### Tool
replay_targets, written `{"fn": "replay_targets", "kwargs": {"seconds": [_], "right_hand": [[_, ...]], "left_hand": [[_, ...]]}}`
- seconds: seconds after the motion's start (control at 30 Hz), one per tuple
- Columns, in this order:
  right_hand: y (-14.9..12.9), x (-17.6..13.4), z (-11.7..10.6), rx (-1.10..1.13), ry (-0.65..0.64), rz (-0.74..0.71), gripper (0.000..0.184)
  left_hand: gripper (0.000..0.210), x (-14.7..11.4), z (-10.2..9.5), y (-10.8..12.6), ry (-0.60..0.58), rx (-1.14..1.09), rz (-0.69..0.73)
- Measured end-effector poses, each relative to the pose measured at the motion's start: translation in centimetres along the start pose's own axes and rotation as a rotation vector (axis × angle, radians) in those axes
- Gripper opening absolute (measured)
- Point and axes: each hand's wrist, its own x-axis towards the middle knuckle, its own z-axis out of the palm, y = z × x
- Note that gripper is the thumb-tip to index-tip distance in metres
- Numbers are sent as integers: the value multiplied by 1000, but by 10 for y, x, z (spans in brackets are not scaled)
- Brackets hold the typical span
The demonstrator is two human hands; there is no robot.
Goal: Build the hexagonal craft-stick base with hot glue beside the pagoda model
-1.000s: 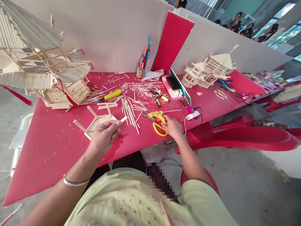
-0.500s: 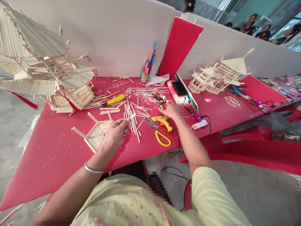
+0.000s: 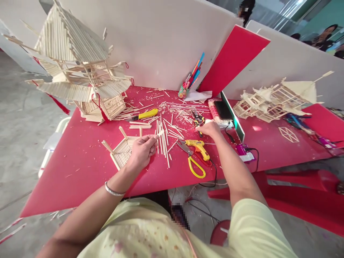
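Observation:
My left hand [image 3: 145, 149] pinches a short flat wooden stick [image 3: 161, 133] between thumb and fingers, over the table. Behind and below it lies a frame of wooden sticks [image 3: 122, 154] with upright posts at its corners, partly hidden by the hand. My right hand [image 3: 211, 128] reaches forward with its fingers closed round black-and-yellow pliers [image 3: 198, 119]. Just nearer to me are a yellow glue gun [image 3: 199, 147] and scissors with yellow handles [image 3: 196, 167]. Loose thin sticks [image 3: 162, 143] lie between my two hands.
A tall stick-built pagoda [image 3: 80, 79] with red tassels stands at the left. Behind the sticks lies a yellow utility knife [image 3: 146, 114]. Along the back are a pen cup [image 3: 182, 89], a phone [image 3: 222, 109] and a smaller stick model [image 3: 274, 98]. A white partition [image 3: 150, 46] borders the red table.
My view has swung left, so the scene sits further right. My right hand has closed on the pliers, which have turned slightly. The left hand still pinches the stick.

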Motion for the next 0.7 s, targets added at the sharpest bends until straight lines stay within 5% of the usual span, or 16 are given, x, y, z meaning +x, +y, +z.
{"fn": "replay_targets", "kwargs": {"seconds": [0.2, 0.3, 0.4, 0.5, 0.7], "right_hand": [[-22, -84, -19, 558, -102, -114, 72], [-50, -164, -4, 1604, -457, -189, 77], [-84, -237, 32, 1992, -787, -96, 74], [-103, -280, 70, 1928, -942, -80, 70], [-103, -301, 89, 1148, -605, -266, 63]], "left_hand": [[32, -9, -7, 10, -36, -25, 35], [31, -14, -10, 11, -42, -30, 70], [32, -23, -14, 12, -38, 12, 92], [34, -36, -21, 17, -6, 57, 99], [36, -63, -42, 29, 22, 78, 136]]}}
